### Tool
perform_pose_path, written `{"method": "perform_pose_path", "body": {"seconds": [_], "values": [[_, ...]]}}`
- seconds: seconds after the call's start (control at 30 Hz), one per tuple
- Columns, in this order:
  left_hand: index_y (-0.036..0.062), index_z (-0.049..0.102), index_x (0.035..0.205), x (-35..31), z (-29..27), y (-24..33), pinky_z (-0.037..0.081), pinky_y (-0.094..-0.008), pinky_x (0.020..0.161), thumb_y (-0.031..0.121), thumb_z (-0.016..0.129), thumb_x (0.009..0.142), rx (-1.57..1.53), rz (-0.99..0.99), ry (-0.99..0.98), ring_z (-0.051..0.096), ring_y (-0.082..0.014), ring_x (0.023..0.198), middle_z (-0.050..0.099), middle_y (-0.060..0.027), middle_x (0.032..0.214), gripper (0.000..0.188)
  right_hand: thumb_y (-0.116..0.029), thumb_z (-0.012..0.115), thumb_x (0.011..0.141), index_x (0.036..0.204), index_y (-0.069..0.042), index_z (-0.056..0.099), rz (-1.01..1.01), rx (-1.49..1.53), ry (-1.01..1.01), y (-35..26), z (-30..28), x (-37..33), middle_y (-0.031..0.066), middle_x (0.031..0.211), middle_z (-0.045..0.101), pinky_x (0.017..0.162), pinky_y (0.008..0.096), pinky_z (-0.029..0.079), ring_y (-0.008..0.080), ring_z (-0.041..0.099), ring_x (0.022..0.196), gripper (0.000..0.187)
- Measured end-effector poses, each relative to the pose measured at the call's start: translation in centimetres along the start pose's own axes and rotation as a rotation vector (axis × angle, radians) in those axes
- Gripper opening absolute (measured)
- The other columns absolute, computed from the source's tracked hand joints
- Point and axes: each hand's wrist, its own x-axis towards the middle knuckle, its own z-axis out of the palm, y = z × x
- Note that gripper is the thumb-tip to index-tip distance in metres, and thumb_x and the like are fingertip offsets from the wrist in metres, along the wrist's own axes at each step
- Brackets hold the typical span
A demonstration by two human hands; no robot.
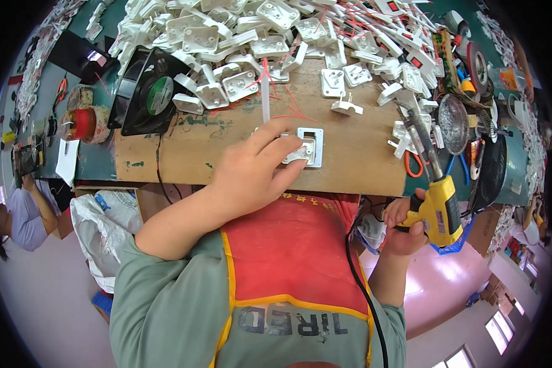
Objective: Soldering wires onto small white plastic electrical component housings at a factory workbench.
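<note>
Board [362,153] spreads right of the fan [138,92], white casings [200,38] heaped along its far side. Well right of the fan, a yellow gun [439,211] is gripped by the right hand [405,227]. Nearer the fan, the left hand [251,162] pinches one casing [308,149] over a pale frame [319,141]; keeping it flat seems best.

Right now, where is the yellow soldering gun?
Head view, right side: the yellow soldering gun is in the right hand, its barrel just left of the round metal dish.
</note>
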Motion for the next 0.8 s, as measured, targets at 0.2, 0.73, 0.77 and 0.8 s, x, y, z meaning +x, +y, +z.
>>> {"method": "perform_pose_path", "body": {"seconds": [0.2,0.73,0.77,0.8], "values": [[0.0091,0.065,0.095,-2.0,-3.6,-3.7,0.048,-0.0321,0.055,0.006,0.070,0.073,0.042,0.190,-0.162,0.061,-0.0209,0.068,0.061,-0.0073,0.100,0.023,-0.044,0.074,0.076,0.125,0.002,0.047,0.127,-0.001,-0.056,1.0,1.2,-1.8,0.0015,0.058,0.044,0.044,0.0253,0.038,0.0133,0.045,0.047,0.072],[0.0045,0.065,0.098,-2.5,-1.8,-4.7,0.051,-0.0329,0.065,-0.004,0.070,0.073,-0.086,0.180,-0.020,0.064,-0.0263,0.078,0.065,-0.0104,0.096,0.027,-0.044,0.075,0.075,0.126,0.002,0.046,0.230,0.006,-0.131,1.0,2.7,-2.1,0.0016,0.060,0.043,0.046,0.0261,0.038,0.0141,0.044,0.049,0.075],[0.0045,0.065,0.098,-2.5,-1.6,-4.5,0.051,-0.0329,0.065,-0.004,0.070,0.073,-0.086,0.179,-0.021,0.064,-0.0263,0.078,0.065,-0.0104,0.096,0.027,-0.044,0.075,0.075,0.126,0.002,0.046,0.235,0.002,-0.132,1.0,2.7,-2.2,0.0016,0.061,0.044,0.046,0.0263,0.039,0.0141,0.044,0.049,0.075],[0.0036,0.066,0.098,-2.4,-1.5,-4.1,0.051,-0.0318,0.065,-0.005,0.070,0.074,-0.092,0.130,0.034,0.064,-0.0259,0.077,0.066,-0.0103,0.091,0.026,-0.044,0.075,0.075,0.126,0.002,0.046,0.236,0.001,-0.132,0.9,3.0,-2.2,0.0016,0.061,0.044,0.046,0.0263,0.039,0.0141,0.044,0.049,0.075]]}}
